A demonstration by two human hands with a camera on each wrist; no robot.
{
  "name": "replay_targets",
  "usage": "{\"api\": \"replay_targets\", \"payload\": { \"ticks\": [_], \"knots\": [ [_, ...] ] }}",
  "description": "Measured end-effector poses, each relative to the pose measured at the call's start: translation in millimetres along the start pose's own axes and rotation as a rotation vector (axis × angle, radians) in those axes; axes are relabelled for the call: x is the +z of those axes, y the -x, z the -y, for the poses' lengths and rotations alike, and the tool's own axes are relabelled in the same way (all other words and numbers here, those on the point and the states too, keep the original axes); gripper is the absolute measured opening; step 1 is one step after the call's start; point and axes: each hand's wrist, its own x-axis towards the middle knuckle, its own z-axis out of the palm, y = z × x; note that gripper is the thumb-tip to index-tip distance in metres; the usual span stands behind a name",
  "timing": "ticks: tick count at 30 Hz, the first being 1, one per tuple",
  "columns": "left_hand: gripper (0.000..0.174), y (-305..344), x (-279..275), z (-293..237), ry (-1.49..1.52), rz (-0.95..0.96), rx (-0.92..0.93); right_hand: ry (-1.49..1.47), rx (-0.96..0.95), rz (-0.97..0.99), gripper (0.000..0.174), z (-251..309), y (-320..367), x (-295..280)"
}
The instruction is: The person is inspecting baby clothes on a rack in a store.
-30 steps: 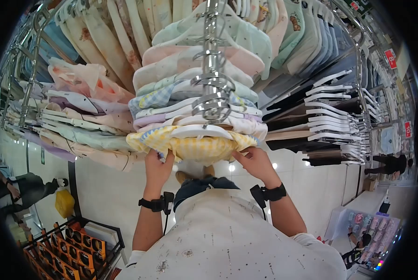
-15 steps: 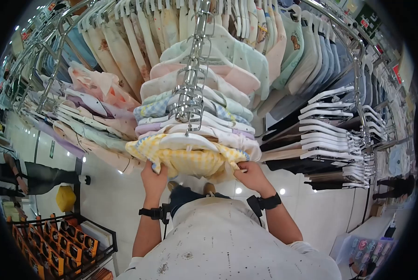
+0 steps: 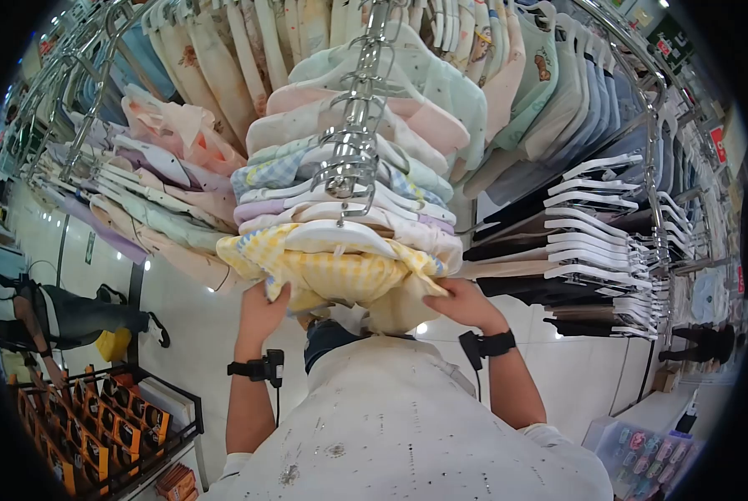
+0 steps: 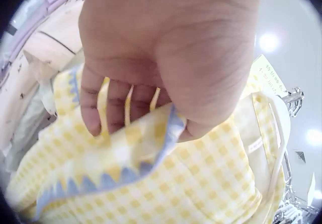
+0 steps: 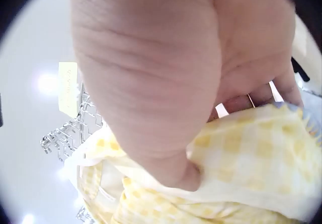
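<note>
Both hands clamp on the yellow checked garment (image 3: 340, 280), the frontmost piece on a crowded chrome rail (image 3: 353, 142).

The garment hangs on a white hanger (image 3: 336, 238) at the near end of the rail, just in front of a stack of pastel tops (image 3: 349, 179). The left hand (image 3: 261, 313) holds its left side – in the wrist view the fingers (image 4: 108, 108) curl round a fold edged with blue zigzag trim, the thumb closing beneath. The right hand (image 3: 466, 302) takes the right side, thumb pressed onto the cloth and fingers tucked behind it – a firm pinch. A pale paper tag (image 4: 269, 75) shows beside the fabric. Dark clothes on white hangers (image 3: 591, 242) fill the rack to the right, and an orange display stand (image 3: 98, 426) sits low on the left.
</note>
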Motion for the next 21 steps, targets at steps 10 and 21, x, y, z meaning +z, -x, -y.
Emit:
{"api": "replay_targets", "payload": {
  "ticks": [10,21],
  "knots": [
    [0.046,28.0,2.5,-38.8,-0.005,0.506,-0.152,-0.182,0.175,0.351,0.035,-4.6,20.4,1.3],
    [0.054,-20.8,28.3,-6.8,0.135,0.111,0.043,-0.109,-0.065,0.049,0.052,13.8,-29.9,64.7]
  ]
}}
